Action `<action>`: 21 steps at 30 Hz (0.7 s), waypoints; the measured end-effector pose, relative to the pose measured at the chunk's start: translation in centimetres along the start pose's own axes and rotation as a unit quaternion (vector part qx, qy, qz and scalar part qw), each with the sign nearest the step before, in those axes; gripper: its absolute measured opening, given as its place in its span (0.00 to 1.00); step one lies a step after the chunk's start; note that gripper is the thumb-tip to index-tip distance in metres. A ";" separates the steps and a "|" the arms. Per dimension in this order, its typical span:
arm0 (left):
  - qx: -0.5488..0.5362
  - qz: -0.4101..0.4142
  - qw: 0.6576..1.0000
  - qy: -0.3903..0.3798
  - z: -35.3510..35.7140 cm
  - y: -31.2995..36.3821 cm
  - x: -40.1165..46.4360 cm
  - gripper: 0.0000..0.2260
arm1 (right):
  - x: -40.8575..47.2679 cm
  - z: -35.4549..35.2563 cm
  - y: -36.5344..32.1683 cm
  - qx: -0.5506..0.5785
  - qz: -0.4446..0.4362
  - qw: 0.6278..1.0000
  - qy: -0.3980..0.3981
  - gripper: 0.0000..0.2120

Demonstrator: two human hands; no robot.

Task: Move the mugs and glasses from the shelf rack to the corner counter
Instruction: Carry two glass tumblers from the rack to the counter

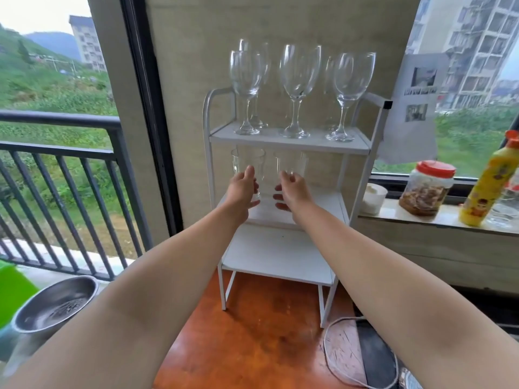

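A white three-tier shelf rack [289, 144] stands on an orange-brown table. Several clear wine glasses [299, 77] stand upright on its top shelf. Two clear tumblers sit side by side on the middle shelf. My left hand [241, 189] wraps around the lower part of the left tumbler [252, 161], thumb up and fingers on its right side. My right hand [295, 189] curls around the right tumbler [292, 162], with its thumb on the glass. Both tumblers still rest on the shelf.
A steel bowl [56, 304] sits at the lower left by a balcony railing [56, 119]. To the right, a window sill [449, 217] carries a white cup [373, 199], a red-lidded jar [427, 189] and a yellow bottle [488, 186]. A white cable [337, 346] loops on the table.
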State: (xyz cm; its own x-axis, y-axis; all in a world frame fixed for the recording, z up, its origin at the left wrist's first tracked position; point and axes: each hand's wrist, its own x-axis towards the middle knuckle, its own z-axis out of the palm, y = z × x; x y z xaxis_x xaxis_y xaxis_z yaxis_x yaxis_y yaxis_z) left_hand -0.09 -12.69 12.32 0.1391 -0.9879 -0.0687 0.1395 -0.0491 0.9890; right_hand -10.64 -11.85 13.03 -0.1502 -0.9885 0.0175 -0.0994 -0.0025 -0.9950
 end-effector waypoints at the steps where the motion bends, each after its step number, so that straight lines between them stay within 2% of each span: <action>1: -0.006 -0.001 1.000 0.003 -0.1 0.1 -0.5 0.13 | -0.4 -0.3 -0.1 0.003 0.001 1.000 0.009 0.11; 4: -0.023 -0.005 1.000 0.011 -0.3 -0.2 -1.8 0.14 | -1.9 -1.2 -0.6 0.014 -0.001 1.000 0.016 0.10; 7: -0.017 0.002 1.000 0.006 -0.7 -0.1 -3.6 0.19 | -4.3 -1.7 -1.1 0.026 -0.010 0.999 0.024 0.09; 12: -0.003 0.017 1.000 -0.012 -1.4 0.4 -8.2 0.18 | -8.8 -2.4 -1.4 0.036 -0.016 0.998 0.059 0.12; 16: -0.002 0.034 0.999 -0.032 -1.8 0.4 -12.3 0.21 | -12.7 -3.3 -1.2 0.050 -0.024 0.995 0.084 0.12; 21: -0.006 0.053 0.996 -0.075 -1.2 0.1 -18.4 0.10 | -17.4 -6.5 -0.3 0.065 -0.036 0.989 0.126 0.14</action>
State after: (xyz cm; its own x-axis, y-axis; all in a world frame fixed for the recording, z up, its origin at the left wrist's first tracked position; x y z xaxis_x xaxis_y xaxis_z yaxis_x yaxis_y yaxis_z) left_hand -1.49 5.66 13.54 0.0049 -0.9984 0.0569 0.1432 0.0570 0.9881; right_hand -14.41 6.31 13.64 -0.3895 -0.9159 0.0966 0.0057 -0.1072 -0.9942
